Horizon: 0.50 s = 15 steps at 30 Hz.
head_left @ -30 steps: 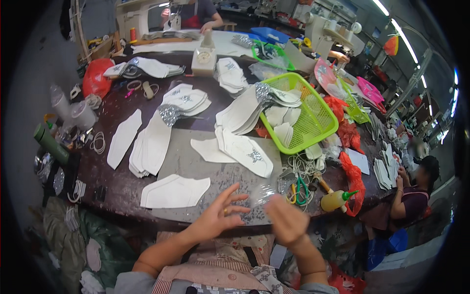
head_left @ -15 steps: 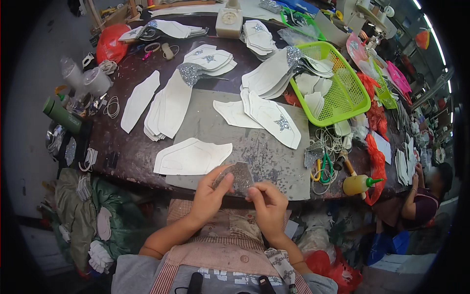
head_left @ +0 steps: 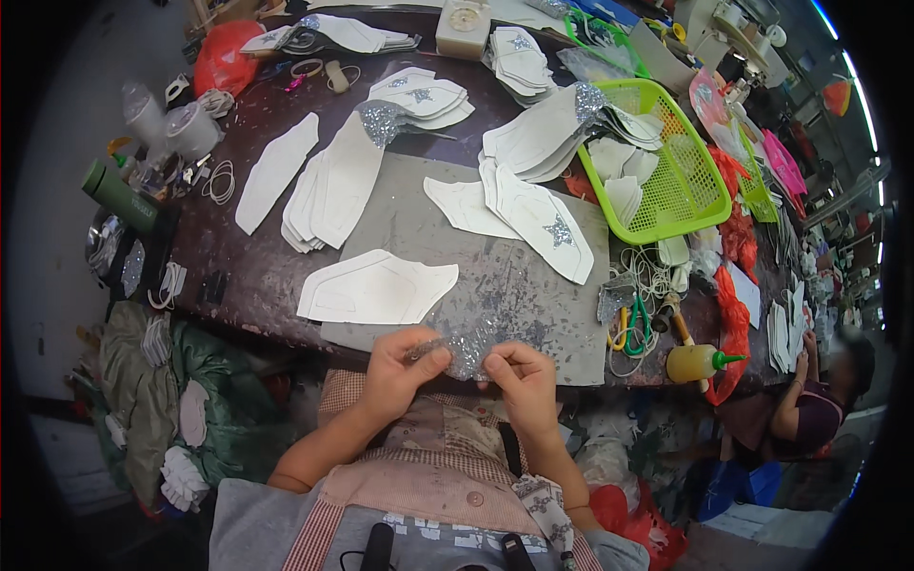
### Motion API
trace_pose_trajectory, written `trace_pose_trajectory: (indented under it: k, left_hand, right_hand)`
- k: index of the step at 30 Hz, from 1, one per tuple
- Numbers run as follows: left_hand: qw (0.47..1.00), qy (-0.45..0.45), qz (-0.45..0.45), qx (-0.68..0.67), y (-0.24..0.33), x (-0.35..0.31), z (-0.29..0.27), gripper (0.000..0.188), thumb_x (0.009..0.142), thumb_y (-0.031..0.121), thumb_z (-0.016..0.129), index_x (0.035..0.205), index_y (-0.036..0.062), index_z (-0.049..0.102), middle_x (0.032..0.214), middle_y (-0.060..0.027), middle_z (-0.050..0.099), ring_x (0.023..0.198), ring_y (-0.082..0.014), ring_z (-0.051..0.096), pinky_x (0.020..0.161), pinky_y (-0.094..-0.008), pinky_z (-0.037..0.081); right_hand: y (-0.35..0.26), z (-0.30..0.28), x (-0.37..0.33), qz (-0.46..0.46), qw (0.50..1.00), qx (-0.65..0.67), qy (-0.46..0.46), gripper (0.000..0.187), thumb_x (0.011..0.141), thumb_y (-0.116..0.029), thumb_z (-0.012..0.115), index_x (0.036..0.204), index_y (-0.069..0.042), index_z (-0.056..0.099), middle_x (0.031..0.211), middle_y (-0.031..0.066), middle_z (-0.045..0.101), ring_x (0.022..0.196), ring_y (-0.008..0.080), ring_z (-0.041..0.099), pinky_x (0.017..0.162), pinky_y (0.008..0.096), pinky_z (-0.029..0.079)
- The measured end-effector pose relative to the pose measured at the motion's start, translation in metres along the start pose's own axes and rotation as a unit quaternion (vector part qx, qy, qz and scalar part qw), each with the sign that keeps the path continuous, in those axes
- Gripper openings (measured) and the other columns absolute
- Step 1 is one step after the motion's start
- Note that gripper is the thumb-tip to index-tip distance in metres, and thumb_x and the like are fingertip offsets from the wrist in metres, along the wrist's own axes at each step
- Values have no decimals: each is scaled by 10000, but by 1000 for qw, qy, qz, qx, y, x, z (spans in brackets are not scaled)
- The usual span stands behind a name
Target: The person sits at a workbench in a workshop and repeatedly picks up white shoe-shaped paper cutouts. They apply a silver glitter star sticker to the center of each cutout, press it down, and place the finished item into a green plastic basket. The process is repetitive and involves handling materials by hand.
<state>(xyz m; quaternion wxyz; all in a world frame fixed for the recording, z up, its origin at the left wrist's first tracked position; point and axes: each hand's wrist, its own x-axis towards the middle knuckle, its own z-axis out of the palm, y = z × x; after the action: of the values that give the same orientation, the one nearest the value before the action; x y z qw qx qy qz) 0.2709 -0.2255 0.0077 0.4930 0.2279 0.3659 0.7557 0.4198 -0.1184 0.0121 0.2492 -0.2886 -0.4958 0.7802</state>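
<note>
Pinching silver glitter piece [head_left: 467, 356] with your left hand [head_left: 393, 375] and right hand [head_left: 526, 381]; star-marked panel [head_left: 541, 221] looks done; outlined white panel [head_left: 376, 289] starless.

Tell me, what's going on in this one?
A person pinches a glitter piece between the left grip and right grip, at the near edge of a grey board. A white panel lies partly on that board, just beyond. A star panel lies farther out, near the basket. A bottle is off to the right.
</note>
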Motion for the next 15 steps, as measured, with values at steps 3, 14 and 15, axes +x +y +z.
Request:
trace_pose_trajectory:
  k: [3, 14, 15]
  left_hand:
    - [955, -34, 61, 287, 17, -4, 4, 183, 872, 101, 671, 990, -39, 676, 904, -110, 692, 820, -169, 625, 769, -309, 492]
    - [649, -82, 290, 698, 27, 87, -49, 293, 851, 124, 650, 1128, 36, 612, 1150, -134, 618, 1016, -328, 582, 944, -395, 408]
    - [671, -100, 286, 677, 23, 85, -50, 269, 848, 122, 652, 1102, 40, 624, 1124, -125, 633, 999, -327, 586, 935, -397, 409]
  right_hand:
    - [-18, 12, 4, -140, 990, -19, 30, 186, 940, -97, 563, 1000, 71, 614, 972, 123, 674, 843, 154, 633, 804, 285, 503]
    - [-16, -11, -48, -13, 998, -22, 54, 168, 901, -15, 599, 1054, 51, 616, 920, 39, 656, 836, 78, 589, 761, 212, 461]
    - [-13, -10, -51, -1, 999, -1, 44, 181, 901, -13, 599, 1068, 53, 613, 928, 47, 659, 843, 83, 593, 768, 218, 467]
